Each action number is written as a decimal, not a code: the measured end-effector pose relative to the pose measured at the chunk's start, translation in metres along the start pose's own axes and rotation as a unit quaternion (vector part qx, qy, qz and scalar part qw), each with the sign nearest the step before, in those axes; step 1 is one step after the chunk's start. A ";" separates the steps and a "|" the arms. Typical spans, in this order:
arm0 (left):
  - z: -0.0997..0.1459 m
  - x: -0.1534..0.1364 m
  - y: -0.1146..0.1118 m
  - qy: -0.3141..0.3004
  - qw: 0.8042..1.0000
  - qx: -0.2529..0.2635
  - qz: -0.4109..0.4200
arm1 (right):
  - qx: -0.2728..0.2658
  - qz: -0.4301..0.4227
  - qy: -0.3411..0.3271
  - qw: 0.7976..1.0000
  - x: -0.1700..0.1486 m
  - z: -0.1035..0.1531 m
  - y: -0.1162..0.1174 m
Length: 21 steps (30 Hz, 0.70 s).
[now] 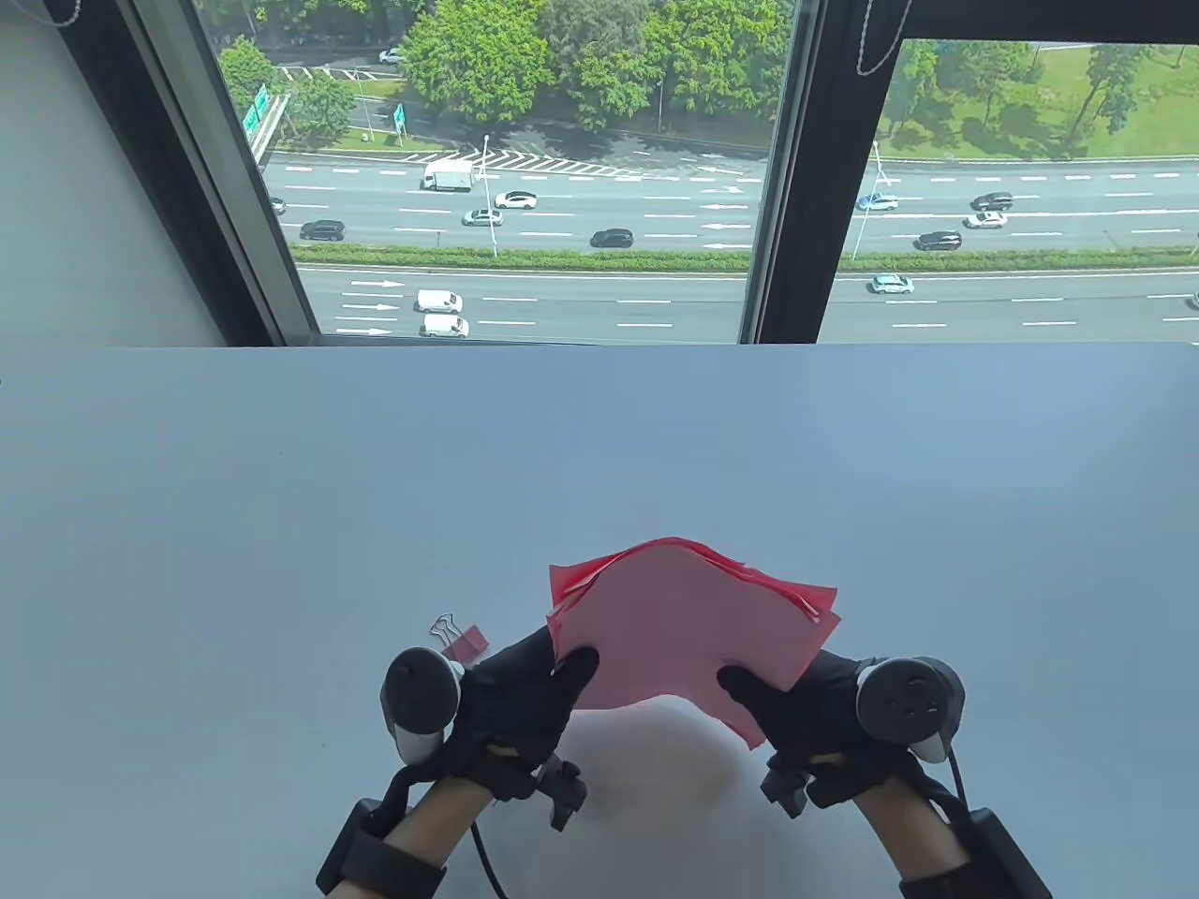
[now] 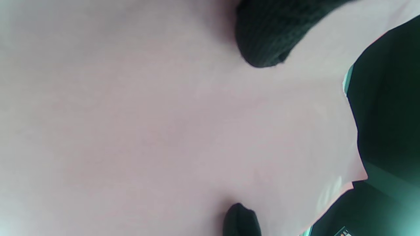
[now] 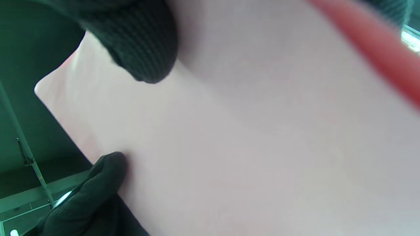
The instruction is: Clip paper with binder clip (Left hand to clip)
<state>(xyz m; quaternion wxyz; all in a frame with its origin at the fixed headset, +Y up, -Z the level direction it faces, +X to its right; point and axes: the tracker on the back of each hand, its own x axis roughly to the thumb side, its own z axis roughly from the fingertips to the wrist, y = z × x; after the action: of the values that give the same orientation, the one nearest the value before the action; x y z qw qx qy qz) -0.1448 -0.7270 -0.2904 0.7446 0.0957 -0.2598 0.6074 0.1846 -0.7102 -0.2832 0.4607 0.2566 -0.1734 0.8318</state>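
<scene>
Your table (image 1: 234, 524) runs wide and pale under the window (image 1: 525, 169), and everything that matters sits close to its near edge.

The paper (image 1: 688, 627) is a loose pink stack, lifted off the table and held between your two hands; its sheets are fanned out of line at the far corners, so several edges show one behind another. It casts a soft shadow on the table just below it.

Your left hand (image 1: 520, 702) grips the paper's left side, thumb lying on the top sheet and the other fingers out of sight beneath. In the left wrist view the paper (image 2: 147, 124) fills nearly the whole picture, with a dark gloved fingertip (image 2: 265, 36) pressed on it from above and another just showing at the bottom edge.

Your right hand (image 1: 796, 716) holds the paper's near right corner the same way, thumb on top. The right wrist view shows the paper (image 3: 246, 137) pinched between a finger (image 3: 141, 42) above and a second one below, near the corner.

The clip (image 1: 461, 640) (red, with its wire handles pointing away from you) lies on the table just left of the paper, beside your left hand and untouched.
</scene>
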 end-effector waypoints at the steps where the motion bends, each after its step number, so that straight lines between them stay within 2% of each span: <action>1: -0.001 -0.003 0.000 0.008 1.000 0.001 -0.008 | 0.002 0.021 -0.003 1.000 -0.002 -0.001 0.001; 2: -0.001 -0.012 0.000 0.040 0.999 -0.011 -0.015 | 0.035 0.038 0.017 0.999 -0.009 -0.002 0.006; 3: 0.001 -0.020 0.000 0.078 0.996 -0.033 -0.017 | 0.102 0.049 0.061 0.992 -0.017 0.000 0.012; 4: 0.003 -0.022 0.000 0.074 0.997 -0.035 -0.008 | 0.110 0.043 0.060 0.991 -0.018 0.002 0.012; 5: 0.002 -0.016 -0.001 0.058 0.998 -0.021 0.005 | 0.071 0.015 0.038 0.997 -0.016 0.001 0.011; 8: 0.000 -0.005 -0.001 0.024 0.999 -0.021 -0.016 | 0.039 0.018 0.023 0.999 -0.006 -0.001 0.006; 9: -0.001 -0.011 -0.001 0.042 0.999 -0.022 -0.020 | 0.058 0.040 0.033 0.997 -0.011 -0.002 0.009; 11: 0.001 -0.025 0.000 0.095 0.995 -0.040 -0.007 | 0.130 0.050 0.077 0.987 -0.022 -0.001 0.016; 13: 0.000 -0.027 0.001 0.102 0.994 -0.027 0.043 | 0.116 0.004 0.083 0.990 -0.027 0.000 0.016; 16: -0.003 -0.021 0.006 0.098 0.993 -0.049 0.049 | 0.087 -0.012 0.102 0.991 -0.028 -0.003 0.007; 18: -0.002 -0.021 0.009 0.108 0.991 -0.032 0.077 | 0.070 -0.016 0.120 0.990 -0.034 -0.002 0.003; 21: -0.001 -0.025 0.013 0.137 0.981 -0.007 0.138 | 0.071 -0.028 0.149 0.986 -0.044 0.001 0.001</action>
<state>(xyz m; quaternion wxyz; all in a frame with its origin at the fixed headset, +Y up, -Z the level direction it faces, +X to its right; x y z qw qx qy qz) -0.1597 -0.7446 -0.3056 0.6827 -0.0304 -0.1707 0.7098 0.2029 -0.7408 -0.3084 0.4855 0.1667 -0.0364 0.8574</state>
